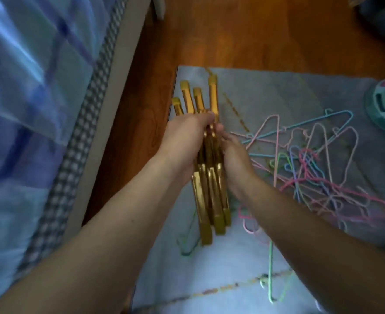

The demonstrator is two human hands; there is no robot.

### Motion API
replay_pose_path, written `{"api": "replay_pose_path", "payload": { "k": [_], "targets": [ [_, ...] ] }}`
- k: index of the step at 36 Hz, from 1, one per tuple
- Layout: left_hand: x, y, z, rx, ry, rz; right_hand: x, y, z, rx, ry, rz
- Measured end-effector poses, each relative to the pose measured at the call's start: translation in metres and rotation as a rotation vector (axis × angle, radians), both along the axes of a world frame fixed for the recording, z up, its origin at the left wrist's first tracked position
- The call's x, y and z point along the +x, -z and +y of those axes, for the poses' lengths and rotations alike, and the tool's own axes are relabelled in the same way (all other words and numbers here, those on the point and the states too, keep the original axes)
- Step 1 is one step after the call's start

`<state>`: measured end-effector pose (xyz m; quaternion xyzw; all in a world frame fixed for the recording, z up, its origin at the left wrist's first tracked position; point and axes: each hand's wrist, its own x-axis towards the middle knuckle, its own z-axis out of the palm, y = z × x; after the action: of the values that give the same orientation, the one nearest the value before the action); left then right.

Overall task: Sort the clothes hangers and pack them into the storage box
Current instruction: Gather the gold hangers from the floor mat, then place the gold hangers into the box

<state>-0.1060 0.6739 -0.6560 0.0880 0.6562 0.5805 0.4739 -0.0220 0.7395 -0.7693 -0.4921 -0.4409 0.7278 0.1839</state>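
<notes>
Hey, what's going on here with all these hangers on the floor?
A person is sorting hangers. The left hand and right hand press together a bunch of gold hangers, held between both palms above a pale blue mat on the wooden floor. To the right, a tangled pile of thin pastel wire hangers lies on the mat, unsorted. No storage box is in view, so nothing looks packed yet. A bed runs along the left.

4 gold hangers [211, 189], tangled wire hangers [318, 168] uncountable, 2 hands [209, 146]
</notes>
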Motion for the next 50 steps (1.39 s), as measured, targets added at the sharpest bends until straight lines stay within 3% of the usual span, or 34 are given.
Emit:
{"api": "replay_pose_path", "payload": {
  "k": [5,8,11,19,24,32,40,42,46,50],
  "targets": [
    [0.016,-0.100,-0.026,-0.026,-0.052,-0.125,0.033,-0.108,-0.021,-0.112,0.021,-0.116],
    [0.016,-0.172,-0.037,-0.016,-0.120,-0.187,0.047,-0.194,-0.033,-0.069,-0.144,-0.192],
    [0.014,-0.280,-0.050,-0.039,-0.126,-0.244,0.057,-0.314,-0.054,0.026,-0.353,-0.280],
    [0.007,-0.522,-0.096,0.090,-0.040,-0.264,0.066,-0.561,-0.107,0.230,-0.512,-0.230],
    [0.002,-0.625,-0.131,0.197,0.001,-0.204,0.054,-0.658,-0.125,0.342,-0.474,-0.194],
    [0.001,-0.694,-0.178,0.323,-0.142,0.018,0.034,-0.731,-0.151,0.375,-0.468,-0.052],
    [0.025,-0.735,-0.210,0.404,-0.413,-0.001,0.026,-0.751,-0.161,0.271,-0.764,0.014],
    [0.038,-0.742,-0.219,0.415,-0.484,-0.022,0.026,-0.756,-0.160,0.157,-0.827,0.102],
    [0.058,-0.752,-0.241,0.419,-0.580,-0.003,0.028,-0.762,-0.168,-0.266,-0.902,0.305],
    [0.081,-0.766,-0.277,0.460,-0.668,-0.027,0.031,-0.772,-0.201,-0.425,-1.091,0.357]
  ]
}}
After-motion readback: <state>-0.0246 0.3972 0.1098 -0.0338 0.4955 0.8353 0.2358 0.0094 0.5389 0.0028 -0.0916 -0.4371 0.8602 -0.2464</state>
